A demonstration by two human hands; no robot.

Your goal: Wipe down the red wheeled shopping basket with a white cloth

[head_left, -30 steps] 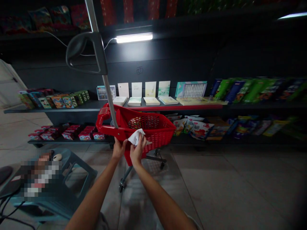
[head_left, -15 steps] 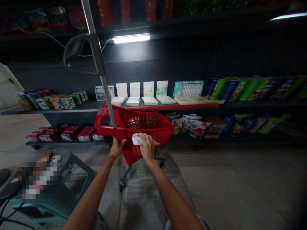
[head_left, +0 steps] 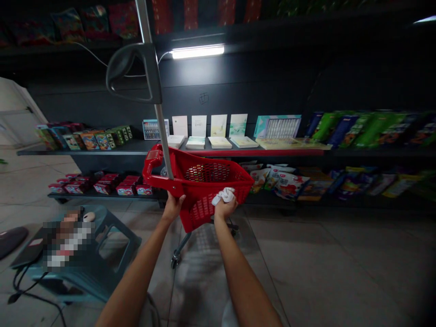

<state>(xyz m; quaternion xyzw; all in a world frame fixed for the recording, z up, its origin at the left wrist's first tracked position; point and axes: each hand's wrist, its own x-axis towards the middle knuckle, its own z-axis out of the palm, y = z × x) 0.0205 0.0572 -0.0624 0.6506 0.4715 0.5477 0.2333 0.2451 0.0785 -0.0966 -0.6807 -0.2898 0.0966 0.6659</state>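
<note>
A small red shopping cart [head_left: 200, 186] with perforated sides stands in front of me, and a metal pole with a grey grip [head_left: 154, 75] rises by its handle end. My left hand [head_left: 172, 207] grips the cart's lower back edge below the handle, its thumb showing and the other fingers partly hidden. Bunched in my closed right hand [head_left: 225, 209] is a white cloth [head_left: 224, 195], held against the cart's near side towards the front.
Behind the cart runs a dark shelf [head_left: 129, 146] with white booklets [head_left: 220, 143], small boxes [head_left: 91, 140] and bagged snacks [head_left: 289, 181]. A lit tube lamp [head_left: 198, 51] hangs above. At left stands a blue-grey stool [head_left: 102, 268] carrying a blurred-out item and cables.
My right hand has slid the cloth rightward along the cart's side, towards its front. My left hand keeps its hold on the cart. The whole view has shifted slightly.
</note>
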